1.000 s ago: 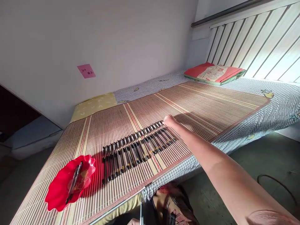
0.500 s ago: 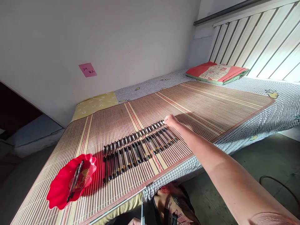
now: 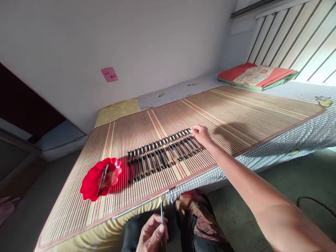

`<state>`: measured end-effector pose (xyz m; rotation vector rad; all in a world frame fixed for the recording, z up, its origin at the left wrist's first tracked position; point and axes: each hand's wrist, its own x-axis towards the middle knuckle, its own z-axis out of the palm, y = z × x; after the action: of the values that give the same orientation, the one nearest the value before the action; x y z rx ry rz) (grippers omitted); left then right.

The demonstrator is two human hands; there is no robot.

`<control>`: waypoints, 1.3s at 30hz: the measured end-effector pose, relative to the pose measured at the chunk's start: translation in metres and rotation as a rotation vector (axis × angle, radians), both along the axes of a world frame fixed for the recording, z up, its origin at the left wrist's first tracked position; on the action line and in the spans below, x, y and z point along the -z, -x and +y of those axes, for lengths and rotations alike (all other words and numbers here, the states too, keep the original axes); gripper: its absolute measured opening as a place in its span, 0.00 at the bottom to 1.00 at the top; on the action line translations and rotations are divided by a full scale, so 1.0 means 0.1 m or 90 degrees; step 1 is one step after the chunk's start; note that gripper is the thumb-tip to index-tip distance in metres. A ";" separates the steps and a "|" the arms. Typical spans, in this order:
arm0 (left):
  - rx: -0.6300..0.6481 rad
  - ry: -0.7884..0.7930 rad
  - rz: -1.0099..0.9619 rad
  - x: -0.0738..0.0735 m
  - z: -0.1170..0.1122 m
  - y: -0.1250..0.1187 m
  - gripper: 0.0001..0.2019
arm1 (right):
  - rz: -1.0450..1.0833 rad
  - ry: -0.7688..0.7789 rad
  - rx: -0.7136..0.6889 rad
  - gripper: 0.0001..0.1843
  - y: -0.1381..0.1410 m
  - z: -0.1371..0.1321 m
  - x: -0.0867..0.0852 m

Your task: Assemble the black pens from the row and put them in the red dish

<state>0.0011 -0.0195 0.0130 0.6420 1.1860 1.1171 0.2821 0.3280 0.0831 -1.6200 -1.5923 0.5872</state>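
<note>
In the head view, my left hand is low in front of my lap, its thumb and fingers closed around a pen that points up and away from me. My right hand reaches out to the far right end of a row of pens, its fingertips pinched together by the top of the last ones. Whether a pen is between those fingertips is hidden. The row's pens lie side by side on a bamboo mat, clips toward the wall. Left of the row, a red scalloped plate holds what looks like a couple of pens.
The mat covers a bed with a checked sheet. A folded red and floral quilt lies near the slatted headboard. A pink note is stuck on the wall. A cable runs across the floor at right.
My left hand has come further into view with its pen. My right hand stays at the row's right end, its shadow now apart from it. The camera view has shifted.
</note>
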 end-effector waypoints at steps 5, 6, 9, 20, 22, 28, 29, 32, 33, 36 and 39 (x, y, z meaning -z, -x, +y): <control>-0.041 -0.058 -0.007 -0.05 0.02 -0.05 0.18 | 0.253 0.072 -0.339 0.19 0.57 -1.48 0.10; -0.047 -0.069 -0.001 -0.04 0.01 -0.05 0.17 | 0.290 0.106 -0.422 0.19 0.71 -1.76 0.15; -0.062 -0.104 0.022 0.01 -0.01 -0.06 0.16 | 0.382 0.202 -0.497 0.21 1.04 -2.31 0.28; -0.112 -0.143 0.073 0.07 0.01 -0.12 0.21 | 0.440 0.179 -0.381 0.21 1.25 -2.53 0.34; -0.095 -0.142 0.090 0.04 -0.01 -0.12 0.21 | 0.435 0.162 -0.372 0.21 1.24 -2.55 0.36; 0.037 -0.137 0.060 -0.13 -0.05 -0.12 0.19 | 0.471 0.183 -0.391 0.22 1.20 -2.52 0.42; 0.041 -0.129 0.039 -0.16 -0.05 -0.12 0.20 | 0.476 0.189 -0.395 0.23 1.20 -2.52 0.43; 0.025 -0.137 0.008 -0.18 -0.03 -0.14 0.19 | 0.481 0.196 -0.376 0.24 1.22 -2.51 0.47; 0.018 -0.142 0.010 -0.17 -0.03 -0.14 0.20 | 0.482 0.200 -0.365 0.24 1.23 -2.52 0.48; 0.010 -0.129 0.017 -0.14 -0.02 -0.14 0.21 | 0.491 0.217 -0.357 0.25 1.23 -2.53 0.48; 0.048 -0.099 -0.016 -0.14 -0.04 -0.13 0.22 | 0.492 0.225 -0.380 0.24 1.20 -2.55 0.44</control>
<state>0.0143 -0.0233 0.0274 0.7834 1.0510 1.1581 0.1621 0.0729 0.0392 -0.8984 -1.3768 1.6525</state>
